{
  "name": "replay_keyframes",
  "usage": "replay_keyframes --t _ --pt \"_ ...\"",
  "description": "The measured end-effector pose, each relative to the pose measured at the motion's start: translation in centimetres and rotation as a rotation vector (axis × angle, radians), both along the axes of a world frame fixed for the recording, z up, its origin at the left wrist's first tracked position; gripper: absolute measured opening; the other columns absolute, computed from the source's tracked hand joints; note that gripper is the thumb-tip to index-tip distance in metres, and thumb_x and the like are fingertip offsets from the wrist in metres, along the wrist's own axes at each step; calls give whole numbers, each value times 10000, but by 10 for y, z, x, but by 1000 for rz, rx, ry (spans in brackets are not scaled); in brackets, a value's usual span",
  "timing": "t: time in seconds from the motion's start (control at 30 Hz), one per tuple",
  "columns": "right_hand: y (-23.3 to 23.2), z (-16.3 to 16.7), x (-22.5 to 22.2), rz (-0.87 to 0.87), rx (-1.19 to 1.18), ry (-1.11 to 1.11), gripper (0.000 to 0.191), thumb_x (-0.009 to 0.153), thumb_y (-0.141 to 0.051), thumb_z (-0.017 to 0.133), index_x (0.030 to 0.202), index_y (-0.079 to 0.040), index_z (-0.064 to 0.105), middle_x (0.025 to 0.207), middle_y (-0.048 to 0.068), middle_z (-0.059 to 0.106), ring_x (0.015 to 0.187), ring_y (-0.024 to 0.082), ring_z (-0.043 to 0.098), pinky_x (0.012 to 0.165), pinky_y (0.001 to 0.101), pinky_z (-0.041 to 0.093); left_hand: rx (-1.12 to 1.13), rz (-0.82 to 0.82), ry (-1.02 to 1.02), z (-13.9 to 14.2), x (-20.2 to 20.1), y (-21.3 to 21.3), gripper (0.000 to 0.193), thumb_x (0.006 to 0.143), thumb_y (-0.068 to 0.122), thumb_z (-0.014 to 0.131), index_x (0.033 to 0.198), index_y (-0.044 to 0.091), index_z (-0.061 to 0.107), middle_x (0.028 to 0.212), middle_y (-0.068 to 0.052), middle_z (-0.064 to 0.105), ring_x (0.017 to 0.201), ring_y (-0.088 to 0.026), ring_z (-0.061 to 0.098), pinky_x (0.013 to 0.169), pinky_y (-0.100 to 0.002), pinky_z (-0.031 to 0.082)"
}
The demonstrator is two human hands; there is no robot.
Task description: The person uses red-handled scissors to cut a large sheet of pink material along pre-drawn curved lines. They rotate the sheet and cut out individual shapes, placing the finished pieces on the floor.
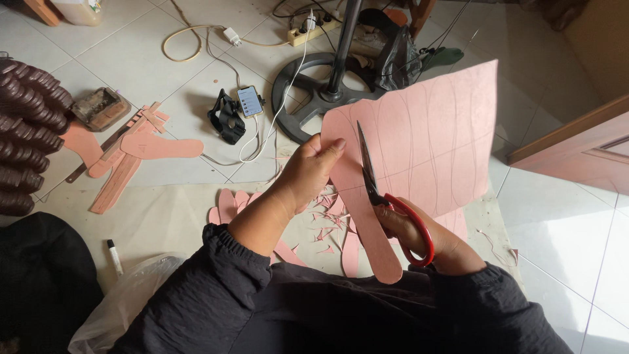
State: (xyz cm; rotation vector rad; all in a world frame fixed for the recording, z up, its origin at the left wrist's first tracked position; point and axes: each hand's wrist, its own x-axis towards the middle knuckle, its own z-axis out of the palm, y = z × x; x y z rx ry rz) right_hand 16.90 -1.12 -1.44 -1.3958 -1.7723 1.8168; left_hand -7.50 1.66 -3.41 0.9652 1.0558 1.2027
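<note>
From the head camera I look down at my two hands working over the floor. My left hand (308, 172) is closed on the edge of the pink sheet (432, 131), thumb on top, and it holds the sheet up in the air in front of me. My right hand (426, 239) is closed through the red handles of the scissors (377, 190); the blades are a little open and they stand in the sheet along a drawn pencil line. A long sole-shaped strip (373, 236) is already half free and hangs down toward my lap.

I think the danger is here: the blade tip points near my left thumb, so a fast cut could touch it. Also the sheet bends under its own weight, and the cut may then leave the line and spoil the next shape.

On the floor lie small pink scraps (324, 213), finished sole pieces (160, 145), a phone (249, 100) with white cable, and a fan base (314, 92).
</note>
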Motion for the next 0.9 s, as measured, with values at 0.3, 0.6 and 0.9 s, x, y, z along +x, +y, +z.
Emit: replay_keyframes --t 0.3,0.6,0.9 --pt "1 -8 -21 -5 65 260 207 922 -158 666 885 40 621 637 97 645 512 155 603 437 300 486 -28 58 2 1 6 -3 345 989 320 614 1185 40 658 1018 -25 705 910 -88 606 817 -256 501" --pt "0 -9 -28 -86 98 197 250 928 -183 648 805 28 589 531 98 599 432 163 579 388 306 467 71 76 104 13 8 -7 352 1010 337 589 1152 20 643 959 -27 704 860 -82 601 787 -238 511" --pt "1 -11 -30 -112 47 212 266 919 -172 652 769 35 579 510 112 584 387 173 560 344 314 443 81 84 65 18 6 -11 291 1026 303 585 1078 20 623 861 7 650 739 -63 526 660 -238 484"
